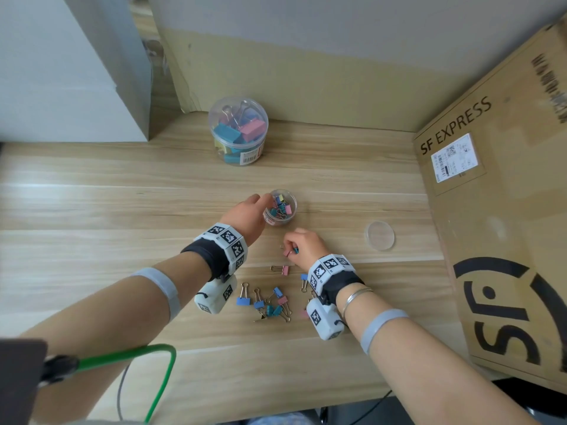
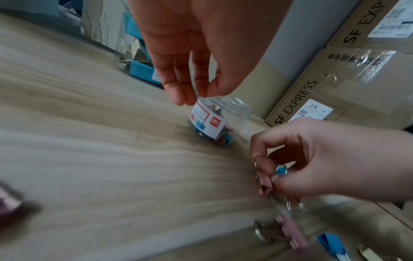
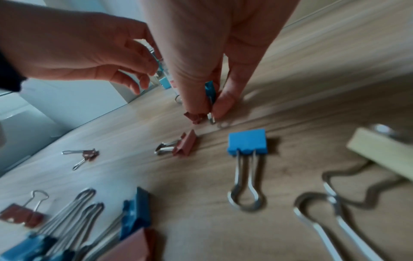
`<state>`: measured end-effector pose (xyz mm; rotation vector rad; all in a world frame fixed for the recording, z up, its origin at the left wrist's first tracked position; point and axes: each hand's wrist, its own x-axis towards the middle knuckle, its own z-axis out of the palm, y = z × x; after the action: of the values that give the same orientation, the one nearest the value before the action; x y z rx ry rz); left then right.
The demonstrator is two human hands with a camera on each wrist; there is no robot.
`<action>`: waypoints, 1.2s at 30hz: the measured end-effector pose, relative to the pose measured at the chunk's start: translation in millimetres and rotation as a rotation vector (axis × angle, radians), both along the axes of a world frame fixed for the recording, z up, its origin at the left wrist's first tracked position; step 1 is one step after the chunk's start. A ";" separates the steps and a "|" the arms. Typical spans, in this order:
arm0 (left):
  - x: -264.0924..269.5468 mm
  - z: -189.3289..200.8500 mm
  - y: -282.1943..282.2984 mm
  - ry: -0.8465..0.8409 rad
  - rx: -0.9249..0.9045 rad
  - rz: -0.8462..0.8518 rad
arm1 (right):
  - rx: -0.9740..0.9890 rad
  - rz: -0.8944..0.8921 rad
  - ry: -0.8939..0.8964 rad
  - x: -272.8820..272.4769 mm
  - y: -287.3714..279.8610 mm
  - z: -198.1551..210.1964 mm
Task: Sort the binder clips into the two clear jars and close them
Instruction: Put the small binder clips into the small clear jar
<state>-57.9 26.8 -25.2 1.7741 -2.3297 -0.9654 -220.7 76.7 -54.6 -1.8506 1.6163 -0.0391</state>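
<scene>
Head view: small coloured metal binder clips [image 1: 291, 251] are pinched in the right hand [image 1: 303, 245] mid-table; the left hand [image 1: 245, 214], fingers relaxed, touches the small clear plastic jar [image 1: 280, 207]. Both clips should be kept pinched until over the rim.

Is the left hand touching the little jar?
Touching. The left wrist view shows the left hand's fingertips on the little jar's rim.

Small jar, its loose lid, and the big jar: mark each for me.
small jar [image 1: 280, 216], head view, on its clear front wall.
loose lid [image 1: 379, 235], head view, on its flat top.
big jar [image 1: 237, 130], head view, on its clear side wall.
</scene>
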 end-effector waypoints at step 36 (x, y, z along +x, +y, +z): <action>27.6 -5.1 43.6 -0.577 0.330 -0.460 | 0.171 0.354 0.088 10.3 21.8 9.6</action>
<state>-30.3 70.3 -30.3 1.8575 -3.2085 -1.0441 -210.4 98.5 -45.1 -1.9968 1.2823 0.3286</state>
